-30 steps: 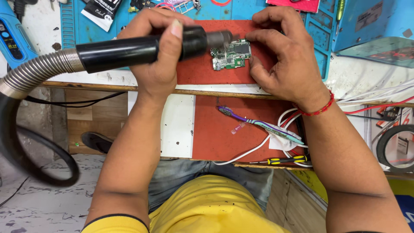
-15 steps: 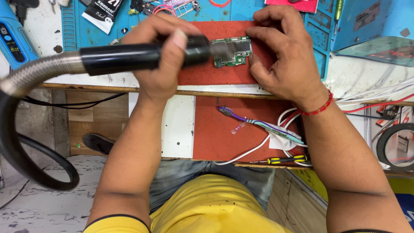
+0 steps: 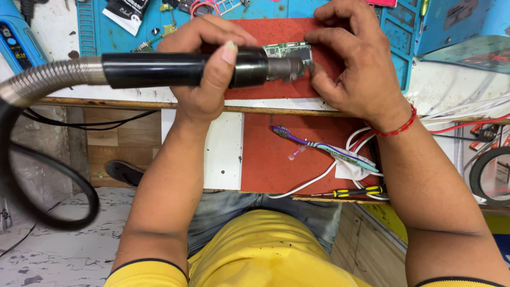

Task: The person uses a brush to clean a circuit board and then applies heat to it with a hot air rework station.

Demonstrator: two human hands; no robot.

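Head view shows the left hand [image 3: 204,79] clamped on the black hot-air wand [image 3: 180,69], its nozzle now shifted onto the green circuit board [image 3: 289,51], which the right hand [image 3: 356,64] pins to the red mat [image 3: 255,90], so heating looks underway.

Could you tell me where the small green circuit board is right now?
In the head view, the small green circuit board lies on the red mat, upper centre, between the black nozzle and the right hand.

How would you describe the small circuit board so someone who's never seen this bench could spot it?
Find the red mat at the bench's front edge, between the two hands. On it, at the metal nozzle of the black hot-air handle, lies the green circuit board. It is the only flat green rectangle there, pinned by the right hand.
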